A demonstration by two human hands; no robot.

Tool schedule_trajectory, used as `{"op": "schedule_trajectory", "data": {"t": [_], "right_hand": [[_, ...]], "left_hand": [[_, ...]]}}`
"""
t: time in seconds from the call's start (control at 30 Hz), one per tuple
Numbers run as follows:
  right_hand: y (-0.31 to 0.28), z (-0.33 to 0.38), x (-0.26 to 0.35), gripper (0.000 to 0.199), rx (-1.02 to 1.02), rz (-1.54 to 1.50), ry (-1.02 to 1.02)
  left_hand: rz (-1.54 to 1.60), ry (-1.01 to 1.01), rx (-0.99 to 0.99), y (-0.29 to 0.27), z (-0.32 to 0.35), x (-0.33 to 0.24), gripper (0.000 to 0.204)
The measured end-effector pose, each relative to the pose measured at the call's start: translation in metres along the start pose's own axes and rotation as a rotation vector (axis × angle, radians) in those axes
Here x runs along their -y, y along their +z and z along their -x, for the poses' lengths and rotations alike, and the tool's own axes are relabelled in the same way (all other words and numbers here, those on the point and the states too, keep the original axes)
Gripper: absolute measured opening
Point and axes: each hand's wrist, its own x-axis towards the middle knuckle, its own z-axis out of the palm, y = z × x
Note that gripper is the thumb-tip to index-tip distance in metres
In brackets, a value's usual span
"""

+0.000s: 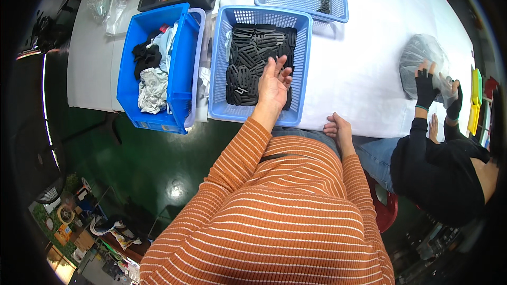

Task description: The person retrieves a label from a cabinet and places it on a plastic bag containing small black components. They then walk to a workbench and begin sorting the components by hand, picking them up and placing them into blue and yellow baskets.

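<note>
My left hand (pixel 274 87) is palm up over a light blue mesh basket (pixel 307 63). Its fingers are apart and slightly bent, and I see nothing held in them. Flat, elongated black plastic pieces (pixel 244 78) fill much of the basket, some under this hand. My right hand (pixel 340 130) rests by the table's front edge, to the right of the basket. Its fingers are curled in, so whatever they may hold is hidden.
Left of the basket, a blue bin (pixel 128 87) holds crumpled cloths (pixel 153 89). A second mesh basket (pixel 338 13) with a few black pieces sits farther back. A black crate (pixel 153 4) holds tools. At right, a co-worker's gloved hands (pixel 426 89) handle a clear plastic bag (pixel 417 60).
</note>
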Motion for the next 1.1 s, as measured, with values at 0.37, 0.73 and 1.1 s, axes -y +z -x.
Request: {"op": "schedule_trajectory", "data": {"t": [0.37,0.73,1.1], "right_hand": [[0.002,0.001,0.007,0.039,-0.019,0.013,0.006],[-0.013,-0.009,0.014,0.038,0.207,0.107,0.134],[-0.096,-0.035,0.052,0.023,-0.506,0.727,-0.651]], "left_hand": [[-0.842,-0.111,0.474,0.007,0.031,-0.002,0.022],[-1.129,0.117,0.408,0.054,0.032,0.010,0.021],[-2.291,0.561,0.848,0.055,-0.022,0.133,0.061]]}}
